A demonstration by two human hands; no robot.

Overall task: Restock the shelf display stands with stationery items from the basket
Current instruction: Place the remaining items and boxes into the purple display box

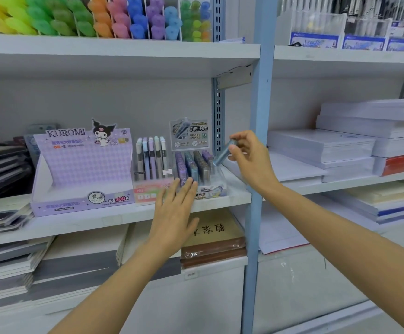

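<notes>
One blue-grey lead tube (223,153) is pinched in the right hand (249,155), tilted above the clear display stand (197,169) holding four rows of tubes. At 9 o'clock, five pens (150,156), then the empty purple "KUROMI" box (83,169) marked "2B 0.5mm" and "200". The left hand (175,208), fingers spread, touches the stand's front
</notes>
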